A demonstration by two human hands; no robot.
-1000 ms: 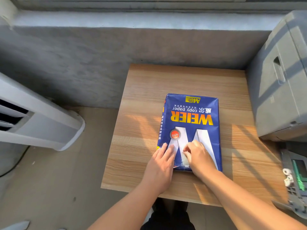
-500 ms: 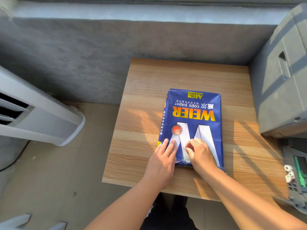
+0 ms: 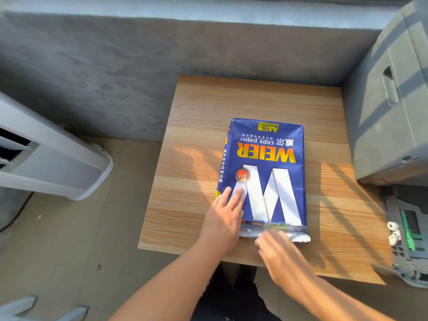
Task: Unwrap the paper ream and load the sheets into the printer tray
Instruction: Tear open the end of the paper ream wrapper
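Observation:
A blue paper ream (image 3: 266, 144) marked "WEIER copy paper" lies flat on a small wooden table (image 3: 196, 135), its print upside down to me. My left hand (image 3: 224, 218) presses flat on its near left corner, fingers spread. My right hand (image 3: 280, 253) is blurred by motion at the ream's near end, fingers curled on the wrapper's end flap (image 3: 300, 238). That flap hangs unfolded towards me with its silvery inner side showing. A grey printer (image 3: 393, 100) stands at the table's right, and its pulled-out tray (image 3: 410, 232) sits lower right.
A grey concrete wall runs behind the table. To the left, a white appliance (image 3: 46, 163) lies on the tiled floor. The table's near edge is just in front of my legs.
My right hand slid off the top of the ream to its near end, and the end flap has come unfolded towards me. My left hand stayed pressed on the ream.

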